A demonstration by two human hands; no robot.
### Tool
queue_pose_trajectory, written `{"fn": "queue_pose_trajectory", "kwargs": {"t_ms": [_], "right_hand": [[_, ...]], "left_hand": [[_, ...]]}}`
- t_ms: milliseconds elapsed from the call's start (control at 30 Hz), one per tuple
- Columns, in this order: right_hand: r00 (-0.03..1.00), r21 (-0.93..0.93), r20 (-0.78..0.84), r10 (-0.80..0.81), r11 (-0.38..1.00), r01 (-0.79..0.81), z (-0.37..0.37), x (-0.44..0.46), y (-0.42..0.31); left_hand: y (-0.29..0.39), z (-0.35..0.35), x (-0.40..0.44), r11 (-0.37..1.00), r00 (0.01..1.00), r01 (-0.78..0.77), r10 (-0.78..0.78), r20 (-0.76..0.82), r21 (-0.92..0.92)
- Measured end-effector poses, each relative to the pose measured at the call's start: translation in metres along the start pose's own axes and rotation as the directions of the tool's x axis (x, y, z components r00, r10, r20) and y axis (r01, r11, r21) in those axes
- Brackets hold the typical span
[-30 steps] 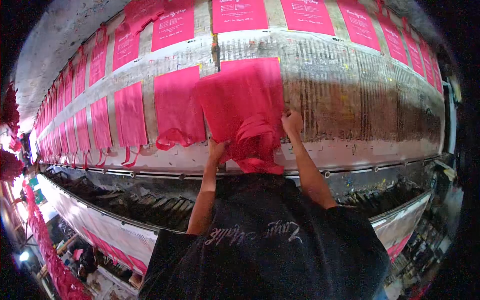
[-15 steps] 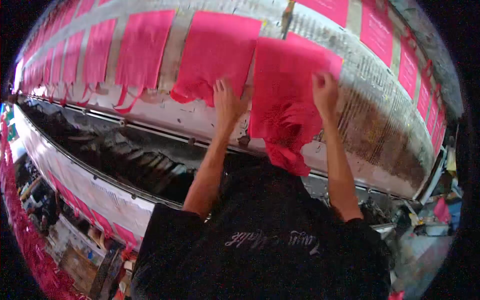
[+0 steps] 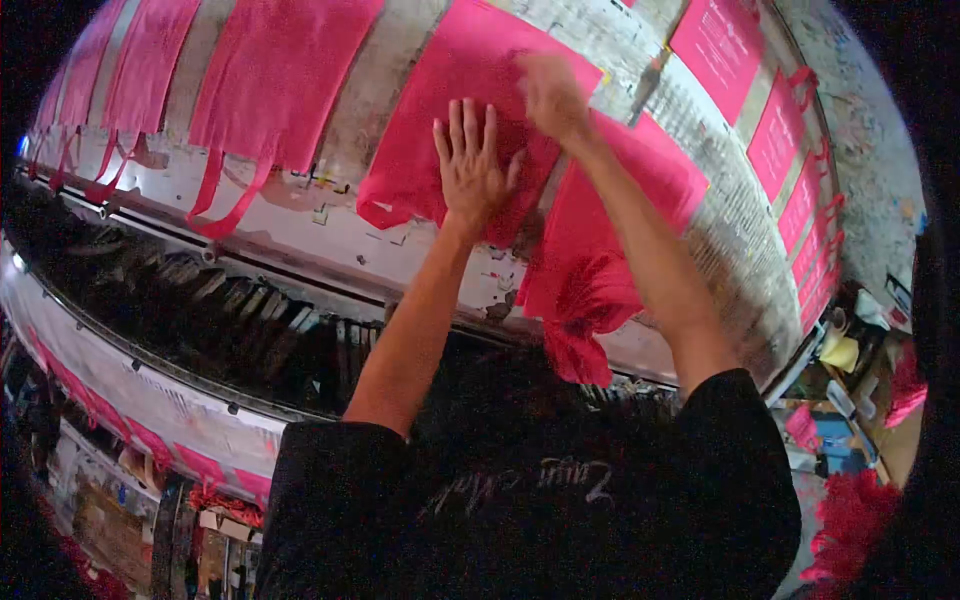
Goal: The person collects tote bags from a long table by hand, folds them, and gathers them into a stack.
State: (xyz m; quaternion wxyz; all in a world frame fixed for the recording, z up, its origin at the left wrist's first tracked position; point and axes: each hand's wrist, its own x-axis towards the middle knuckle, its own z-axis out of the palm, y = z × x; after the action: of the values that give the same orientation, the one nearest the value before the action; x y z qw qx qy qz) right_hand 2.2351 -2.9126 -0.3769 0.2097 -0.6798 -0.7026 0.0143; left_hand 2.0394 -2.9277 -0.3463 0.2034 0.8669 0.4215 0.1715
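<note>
My left hand (image 3: 473, 175) lies flat with fingers spread on a pink cloth bag (image 3: 440, 95) on the long table. Above and to the right, my right hand (image 3: 552, 98) is over the upper right part of the same bag, smeared by motion, so its fingers are unclear. Below my right forearm is another pink bag (image 3: 665, 175), its lower part bunched up (image 3: 590, 295) and hanging at the table's front edge. A folded strap (image 3: 383, 213) shows at the lower left corner of the bag under my left hand.
More pink bags (image 3: 285, 75) lie in a row to the left, their handles hanging down. Printed pink bags (image 3: 718, 50) line the far side of the table (image 3: 385, 75). A metal rail (image 3: 290, 278) runs along the near edge. Pink cloth (image 3: 855, 520) is heaped at the lower right.
The view has turned and shifted left along the table. Both hands have moved from the bunched bag to the bag on its left, where my left hand now lies flat.
</note>
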Motion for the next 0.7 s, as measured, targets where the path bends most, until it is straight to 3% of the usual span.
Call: {"fn": "queue_pose_trajectory", "kwargs": {"t_ms": [33, 67, 100, 167, 200, 233, 300, 333, 433, 467, 600, 667, 700], "right_hand": [[0.968, 0.059, 0.042, -0.248, 0.968, 0.245, 0.002, -0.008, -0.007], [0.953, 0.057, 0.12, -0.279, 0.96, 0.274, -0.021, 0.001, -0.038], [0.952, 0.057, 0.132, -0.276, 0.961, 0.271, -0.028, 0.013, -0.03], [0.994, -0.097, 0.105, 0.036, 0.995, -0.026, -0.033, 0.027, -0.001], [0.989, 0.0, -0.079, 0.129, 0.992, -0.129, -0.03, 0.033, 0.006], [0.987, 0.001, -0.076, 0.139, 0.99, -0.139, -0.024, 0.03, 0.004], [0.995, 0.023, 0.075, 0.069, 0.997, -0.071, -0.016, 0.024, -0.002], [0.987, 0.04, 0.126, -0.099, 0.995, 0.095, -0.006, 0.013, -0.008], [0.987, 0.115, 0.145, -0.075, 0.992, 0.058, -0.014, 0.016, -0.008], [0.987, 0.04, 0.147, 0.059, 0.997, -0.066, -0.029, 0.029, -0.005], [0.969, 0.029, 0.246, 0.013, 0.999, -0.021, -0.03, 0.029, -0.002], [0.896, 0.042, 0.386, -0.219, 0.975, 0.22, -0.029, 0.024, 0.001], [0.885, -0.066, 0.457, -0.084, 0.99, 0.128, -0.029, 0.028, 0.015]], "left_hand": [[-0.001, -0.001, 0.001, 1.0, 1.0, 0.004, -0.004, 0.03, 0.009], [-0.002, -0.001, 0.002, 1.0, 0.998, 0.006, -0.007, 0.06, 0.018], [-0.002, -0.002, 0.003, 1.0, 0.995, 0.018, -0.019, 0.1, 0.014], [-0.002, 0.002, 0.003, 0.999, 0.994, 0.033, -0.034, 0.103, 0.007], [-0.003, 0.002, 0.005, 0.999, 0.994, 0.041, -0.041, 0.097, 0.005], [-0.003, 0.001, 0.005, 0.999, 0.994, 0.044, -0.044, 0.102, 0.001], [-0.003, 0.0, 0.005, 0.999, 0.991, 0.051, -0.05, 0.123, -0.005], [-0.002, 0.002, 0.006, 0.998, 0.989, 0.068, -0.067, 0.13, -0.003], [-0.005, 0.004, 0.005, 0.999, 0.993, 0.046, -0.047, 0.105, 0.006], [-0.006, 0.004, 0.004, 0.998, 0.993, 0.055, -0.056, 0.102, 0.005], [-0.008, 0.002, 0.005, 0.998, 0.993, 0.057, -0.054, 0.107, -0.032], [-0.006, -0.002, 0.005, 0.996, 0.992, 0.07, -0.063, 0.112, -0.059], [-0.004, -0.003, 0.004, 0.996, 0.991, 0.074, -0.067, 0.114, -0.058]]}}
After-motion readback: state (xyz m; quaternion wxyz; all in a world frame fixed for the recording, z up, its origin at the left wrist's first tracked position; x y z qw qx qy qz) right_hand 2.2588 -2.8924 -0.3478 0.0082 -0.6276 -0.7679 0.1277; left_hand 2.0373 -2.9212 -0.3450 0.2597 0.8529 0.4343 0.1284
